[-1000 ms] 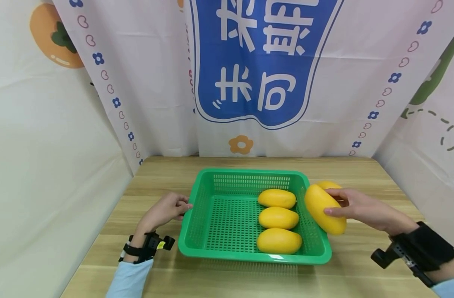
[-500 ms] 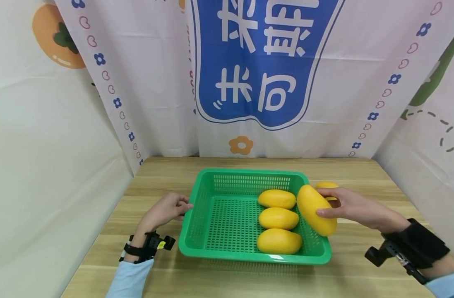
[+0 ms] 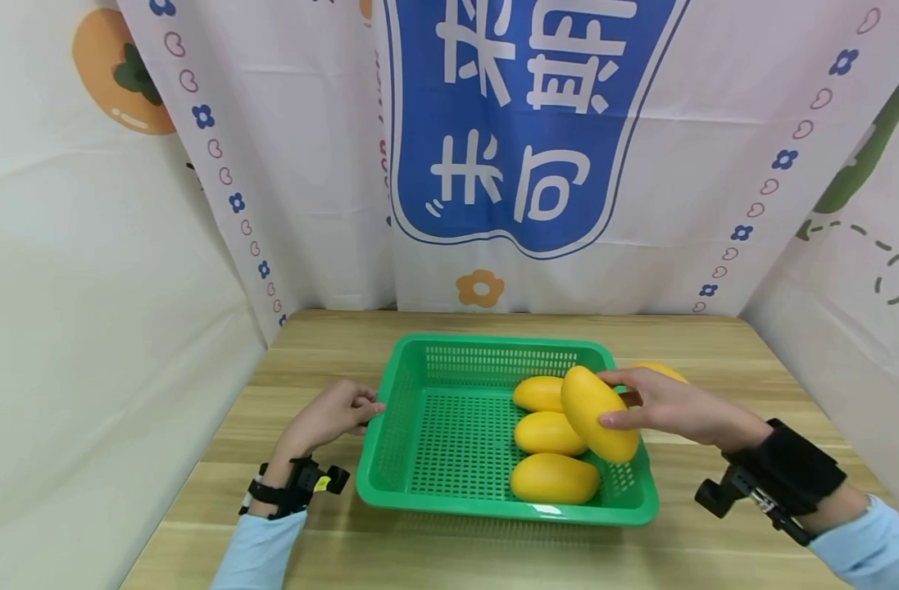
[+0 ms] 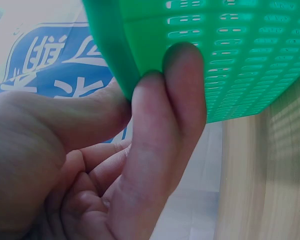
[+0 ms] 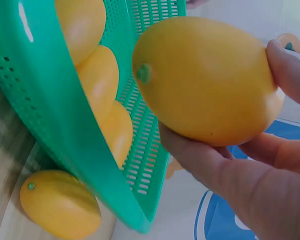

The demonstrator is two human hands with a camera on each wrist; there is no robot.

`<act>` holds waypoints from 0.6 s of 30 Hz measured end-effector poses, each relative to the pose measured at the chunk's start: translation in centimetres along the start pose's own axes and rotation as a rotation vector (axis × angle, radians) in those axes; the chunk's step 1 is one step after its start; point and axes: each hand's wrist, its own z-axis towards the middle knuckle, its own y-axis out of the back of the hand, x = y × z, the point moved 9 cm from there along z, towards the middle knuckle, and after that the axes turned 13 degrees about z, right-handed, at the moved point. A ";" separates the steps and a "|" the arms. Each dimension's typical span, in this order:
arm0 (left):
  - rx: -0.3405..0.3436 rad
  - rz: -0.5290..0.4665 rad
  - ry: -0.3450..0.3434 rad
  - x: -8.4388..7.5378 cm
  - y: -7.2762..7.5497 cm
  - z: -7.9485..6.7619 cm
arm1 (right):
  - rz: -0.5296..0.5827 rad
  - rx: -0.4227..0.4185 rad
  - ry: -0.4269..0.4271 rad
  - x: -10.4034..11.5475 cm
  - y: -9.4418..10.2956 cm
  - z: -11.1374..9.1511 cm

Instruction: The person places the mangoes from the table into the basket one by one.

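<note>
A yellow mango point(image 3: 595, 416) is pinched between the thumb and fingers of my right hand point(image 3: 666, 406), above the right part of a green plastic basket point(image 3: 449, 508). In the right wrist view the held mango point(image 5: 205, 80) shows a small green stem spot. Three more mangoes lie in a column in the basket: a back one point(image 3: 535, 394), partly covered by the held one, a middle one point(image 3: 547, 433) and a front one point(image 3: 555, 478). My left hand point(image 3: 336, 410) grips the basket's left rim, thumb on one side and fingers pressed to the outer wall point(image 4: 145, 40).
Another mango point(image 3: 661, 370) lies on the wooden table point(image 3: 309, 344) beyond the basket's right side, partly hidden by my right hand. A printed white cloth point(image 3: 324, 229) hangs behind the table and along both sides. Each wrist wears a black strap with a camera.
My right hand has carried the mango leftward, from beside the basket's right rim to over its inside. The left hand stays on the rim, and the basket has hardly shifted.
</note>
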 end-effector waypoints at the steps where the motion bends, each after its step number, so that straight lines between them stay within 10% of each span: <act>1: 0.002 0.000 -0.006 0.0 0.0 0.0 | 0.003 0.008 0.008 0.1 -0.2 0.2; 18: 0.006 -0.008 -0.011 -0.1 -0.1 0.0 | 0.005 0.028 -0.004 1.3 -1.8 2.0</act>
